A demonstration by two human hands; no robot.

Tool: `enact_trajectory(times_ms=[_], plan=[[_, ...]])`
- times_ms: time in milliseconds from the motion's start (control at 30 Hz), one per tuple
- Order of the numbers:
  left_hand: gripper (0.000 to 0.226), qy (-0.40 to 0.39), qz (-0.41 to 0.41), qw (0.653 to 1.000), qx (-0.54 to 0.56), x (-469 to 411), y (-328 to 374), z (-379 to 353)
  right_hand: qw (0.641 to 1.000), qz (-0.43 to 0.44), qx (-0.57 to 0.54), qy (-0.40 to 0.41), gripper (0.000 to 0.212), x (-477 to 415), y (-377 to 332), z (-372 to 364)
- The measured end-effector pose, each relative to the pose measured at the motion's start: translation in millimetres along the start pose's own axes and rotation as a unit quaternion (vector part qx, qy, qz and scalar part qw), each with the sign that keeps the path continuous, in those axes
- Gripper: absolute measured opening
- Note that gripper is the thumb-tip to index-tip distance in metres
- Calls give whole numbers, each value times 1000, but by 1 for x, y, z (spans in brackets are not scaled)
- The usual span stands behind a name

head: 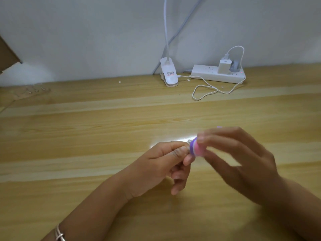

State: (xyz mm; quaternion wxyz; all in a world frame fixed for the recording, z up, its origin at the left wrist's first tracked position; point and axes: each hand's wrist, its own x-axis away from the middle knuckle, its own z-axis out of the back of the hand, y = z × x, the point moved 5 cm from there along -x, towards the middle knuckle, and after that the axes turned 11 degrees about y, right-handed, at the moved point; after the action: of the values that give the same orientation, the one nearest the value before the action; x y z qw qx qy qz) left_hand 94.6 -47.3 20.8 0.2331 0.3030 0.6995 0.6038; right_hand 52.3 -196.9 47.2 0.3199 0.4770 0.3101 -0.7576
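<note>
— Pale wooden table (86,119) under a grey wall; white lamp clip (169,75) far off at 12 o'clock, power strip (217,74) with a charger (225,66) and looping cable (208,91) at 1 o'clock. Working on what?

— Small trinket (196,148), held clear of the table between both hands, near 4 o'clock from the middle of the view.

— Looks like?

— Round and stubby, stacked in bands: purple toward 9 o'clock, pink toward 3 o'clock, with a tiny shiny metal bit (189,142) poking out of the purple end. Blurred, so no finer detail to give.

— Hands?

— Left hand (156,164) closed into a pinch, thumb and forefinger clamped on the trinket at its purple end, other fingers curled below. Right hand (243,162) half closed, fingertips seemingly nipping the pink end; too smeared to vouch for every finger. Thin bangle (60,236) on the left wrist.

— Handling?

— Probably very light, perhaps slightly squashy in the coloured bands, stiff only at the metal. Best taken at the two ends, fingertips only, gently. Easy to fumble when so small, and likely to roll if dropped on the table.
</note>
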Motion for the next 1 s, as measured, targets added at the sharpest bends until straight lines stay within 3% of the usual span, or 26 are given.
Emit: enact_trajectory(times_ms=[100,200,300,400,500,600,733,900,1000], plan=[[29,11,4,1000,-14,-1,-2,3,998,38,36,-44,32,5,-1,-5],[30,4,-5,1000,-3,0,1,3,998,-11,52,-33,21,-4,19,4],[30,5,-3,1000,11,-1,0,1,1000,-23,8,0,27,-4,11,8],[29,-5,0,1000,12,1,1,-2,998,50,22,-43,34,3,-4,-1],[26,-23,-3,999,42,3,4,-5,996,27,52,-71,26,0,18,3],[25,-18,-9,998,61,1,4,-7,999,-35,0,-19,24,-3,22,10],[25,1,1,999,52,0,0,-4,999,29,3,-19,33,7,-2,2],[29,60,-19,998,20,0,4,5,997,-28,59,-28,17,0,28,5],[30,144,-51,987,-55,-4,3,11,997,-74,12,8,23,-2,26,9]])
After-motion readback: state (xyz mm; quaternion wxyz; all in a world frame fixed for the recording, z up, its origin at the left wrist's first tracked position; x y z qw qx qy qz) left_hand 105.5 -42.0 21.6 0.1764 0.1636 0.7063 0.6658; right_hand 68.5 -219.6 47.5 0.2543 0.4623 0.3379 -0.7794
